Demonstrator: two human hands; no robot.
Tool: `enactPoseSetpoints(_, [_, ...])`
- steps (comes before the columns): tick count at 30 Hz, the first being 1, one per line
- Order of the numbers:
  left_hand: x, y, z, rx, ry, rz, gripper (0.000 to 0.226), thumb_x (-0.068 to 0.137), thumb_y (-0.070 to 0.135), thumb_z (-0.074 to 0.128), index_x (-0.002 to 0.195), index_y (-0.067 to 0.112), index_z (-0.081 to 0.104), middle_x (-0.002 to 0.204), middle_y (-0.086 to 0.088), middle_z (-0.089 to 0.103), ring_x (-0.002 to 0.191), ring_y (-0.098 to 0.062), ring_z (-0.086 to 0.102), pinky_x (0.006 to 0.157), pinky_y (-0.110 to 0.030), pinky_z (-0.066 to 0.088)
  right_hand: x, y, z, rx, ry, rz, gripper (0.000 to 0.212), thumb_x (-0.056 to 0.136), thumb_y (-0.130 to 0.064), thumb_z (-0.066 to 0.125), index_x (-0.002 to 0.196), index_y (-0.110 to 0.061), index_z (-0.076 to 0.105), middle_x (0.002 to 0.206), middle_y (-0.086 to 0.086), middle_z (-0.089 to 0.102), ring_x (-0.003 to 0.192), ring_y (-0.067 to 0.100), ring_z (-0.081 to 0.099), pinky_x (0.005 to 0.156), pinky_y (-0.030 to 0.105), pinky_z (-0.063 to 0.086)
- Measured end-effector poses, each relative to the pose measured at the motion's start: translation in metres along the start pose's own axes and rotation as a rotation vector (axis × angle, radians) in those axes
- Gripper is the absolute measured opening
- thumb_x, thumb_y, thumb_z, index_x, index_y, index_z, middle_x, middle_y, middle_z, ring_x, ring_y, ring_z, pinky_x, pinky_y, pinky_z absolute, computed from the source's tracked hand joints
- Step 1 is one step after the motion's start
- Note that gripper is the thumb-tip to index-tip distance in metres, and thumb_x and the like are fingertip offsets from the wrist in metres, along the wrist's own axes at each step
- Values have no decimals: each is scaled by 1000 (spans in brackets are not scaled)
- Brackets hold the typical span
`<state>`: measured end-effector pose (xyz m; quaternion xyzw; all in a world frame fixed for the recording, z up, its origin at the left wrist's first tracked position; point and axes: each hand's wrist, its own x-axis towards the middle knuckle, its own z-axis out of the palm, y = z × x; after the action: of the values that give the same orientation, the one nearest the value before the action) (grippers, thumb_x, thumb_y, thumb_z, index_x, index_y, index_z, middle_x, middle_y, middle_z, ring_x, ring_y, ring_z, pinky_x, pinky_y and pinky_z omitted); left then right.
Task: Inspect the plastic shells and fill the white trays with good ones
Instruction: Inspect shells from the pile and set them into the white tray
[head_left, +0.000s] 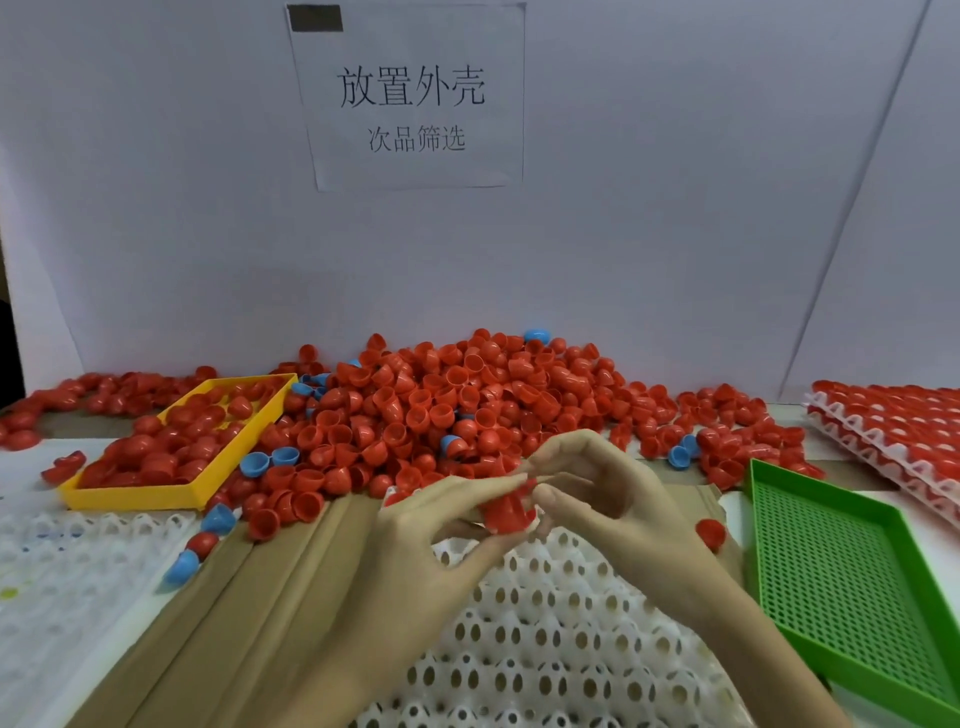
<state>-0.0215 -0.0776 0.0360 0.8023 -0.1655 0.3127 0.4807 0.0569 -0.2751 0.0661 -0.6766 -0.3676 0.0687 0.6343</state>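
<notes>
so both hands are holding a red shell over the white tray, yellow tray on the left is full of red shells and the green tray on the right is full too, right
Not quite: the green tray holds no shells, as the head view shows. The rest stands: both the left hand and right hand hold a red shell over the white tray, and the yellow tray holds red shells.

Even soft light, slight blur, edge distortion
</notes>
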Motion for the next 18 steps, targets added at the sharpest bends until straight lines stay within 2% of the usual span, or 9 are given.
enactPoseSetpoints(3, [0, 1, 1, -7, -7, 9, 45, 86, 19, 82, 129, 31, 73, 114, 17, 74, 104, -9, 73, 88, -22, 59, 0, 5, 2, -210, 95, -55, 23, 87, -17, 82, 107, -24, 74, 108, -3, 72, 97, 23, 72, 80, 35, 63])
enactPoseSetpoints(6, [-4, 0, 4, 48, -48, 27, 49, 86, 13, 83, 130, 31, 72, 117, 18, 73, 109, -7, 71, 92, -22, 58, -1, 13, 7, -398, 143, -96, 21, 85, -13, 82, 98, -30, 77, 105, -10, 64, 89, 20, 68, 74, 29, 61])
enactPoseSetpoints(11, [-3, -2, 2, -16, -126, -114, 54, 93, 33, 77, 141, 45, 58, 120, 26, 70, 111, 3, 68, 95, -12, 52, 0, 16, -8, -498, 126, -21, 16, 89, -16, 79, 98, -29, 76, 96, -11, 72, 88, 11, 72, 75, 25, 61])
enactPoseSetpoints(13, [0, -7, -6, 93, -73, -102, 45, 96, 34, 72, 139, 39, 61, 112, 25, 73, 107, 5, 68, 92, -11, 52, 5, 17, -22, -604, 131, 49, 15, 89, -16, 78, 97, -28, 75, 86, -11, 75, 79, 3, 72, 73, 21, 60])
enactPoseSetpoints(15, [3, -14, -18, 302, -17, -43, 34, 98, 36, 67, 132, 33, 65, 105, 26, 71, 102, 8, 66, 89, -10, 52, 14, 21, -33, -738, 161, 96, 12, 90, -15, 79, 96, -24, 75, 80, -10, 74, 75, 0, 70, 72, 17, 58])
enactPoseSetpoints(18, [7, -27, -33, 567, -2, -10, 26, 98, 36, 63, 122, 28, 69, 103, 25, 65, 99, 6, 63, 85, -14, 53, 26, 27, -38, -884, 114, 175, 11, 91, -16, 77, 101, -21, 75, 84, -9, 72, 75, 4, 69, 76, 22, 60])
